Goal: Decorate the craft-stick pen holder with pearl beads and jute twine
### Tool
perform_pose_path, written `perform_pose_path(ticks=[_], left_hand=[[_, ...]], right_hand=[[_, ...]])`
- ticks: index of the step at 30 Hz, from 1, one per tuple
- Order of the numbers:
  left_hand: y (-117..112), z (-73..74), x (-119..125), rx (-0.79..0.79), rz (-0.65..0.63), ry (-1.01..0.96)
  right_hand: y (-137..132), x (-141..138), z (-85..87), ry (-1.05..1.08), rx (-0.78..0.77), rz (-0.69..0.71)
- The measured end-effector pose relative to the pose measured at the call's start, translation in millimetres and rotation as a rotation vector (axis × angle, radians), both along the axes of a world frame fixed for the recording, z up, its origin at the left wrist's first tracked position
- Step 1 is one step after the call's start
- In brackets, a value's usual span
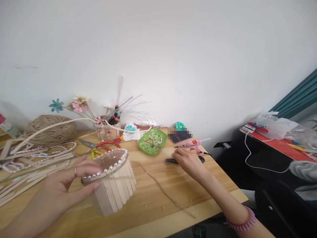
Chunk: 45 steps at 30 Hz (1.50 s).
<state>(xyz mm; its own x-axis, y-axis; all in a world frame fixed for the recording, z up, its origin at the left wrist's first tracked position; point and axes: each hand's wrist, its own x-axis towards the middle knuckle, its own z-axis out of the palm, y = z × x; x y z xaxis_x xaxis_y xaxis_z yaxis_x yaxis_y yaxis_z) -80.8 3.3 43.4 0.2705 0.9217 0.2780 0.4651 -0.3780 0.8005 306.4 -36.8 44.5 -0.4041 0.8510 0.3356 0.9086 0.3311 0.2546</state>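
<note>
In the head view, my left hand (65,185) grips a cup made of wooden craft sticks (116,191), its thumb outside and fingers inside the rim. White beads line the tilted cup's rim, and twine (160,186) wraps below them and trails across the table. My right hand (189,162) is closed over a black utility knife (170,160) at table level; the knife's ends show on both sides of the hand. Just behind that hand lies a pink glue gun (189,144) with a clear stick in its back.
A green dish (152,142) of small beads sits mid-table, with a phone (182,136) to its right. Scissors (99,144), a twine ball (51,129), loose craft sticks (37,177) and a decorated pen holder (107,132) are at left. The table's right edge (229,180) runs beside my right forearm.
</note>
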Motion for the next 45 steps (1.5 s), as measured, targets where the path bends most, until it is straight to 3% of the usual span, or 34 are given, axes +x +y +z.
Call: perform_pose_path(ticks=[3,6,8,11,14,17,21,25,34,40,45], left_hand=[[-6,13.9,7,-0.023,-0.005,0.001],[-12,27.2,14,-0.04,-0.035,0.007],[-14,32.1,18,-0.044,-0.06,-0.001],[-16,33.5,26,-0.054,-0.096,-0.041],[-19,32.6,32,-0.079,-0.108,-0.063],[-22,32.7,35,-0.095,-0.123,-0.069],[-25,33.8,36,-0.109,-0.104,-0.08],[-26,35.1,36,-0.161,-0.092,-0.086],[-26,34.9,33,-0.137,-0.079,-0.048],[-28,32.3,30,-0.217,-0.089,-0.083],[-25,31.7,25,-0.195,-0.163,-0.07]], right_hand=[[7,14,-4.6,0.031,0.029,-0.03],[1,1,-2.3,0.097,0.113,-0.041],[-10,-25,5.1,0.194,0.152,-0.007],[-29,-78,20.9,0.55,0.065,0.208],[-36,-122,33.3,0.66,-0.049,0.32],[-32,-140,37.6,0.717,-0.112,0.37],[-27,-143,36.2,0.748,-0.117,0.371],[-30,-144,36.5,0.653,0.012,0.332],[-32,-141,66.0,0.258,0.131,0.396],[-22,-143,57.2,0.338,0.131,0.37],[-13,-139,47.3,0.491,0.079,0.339]])
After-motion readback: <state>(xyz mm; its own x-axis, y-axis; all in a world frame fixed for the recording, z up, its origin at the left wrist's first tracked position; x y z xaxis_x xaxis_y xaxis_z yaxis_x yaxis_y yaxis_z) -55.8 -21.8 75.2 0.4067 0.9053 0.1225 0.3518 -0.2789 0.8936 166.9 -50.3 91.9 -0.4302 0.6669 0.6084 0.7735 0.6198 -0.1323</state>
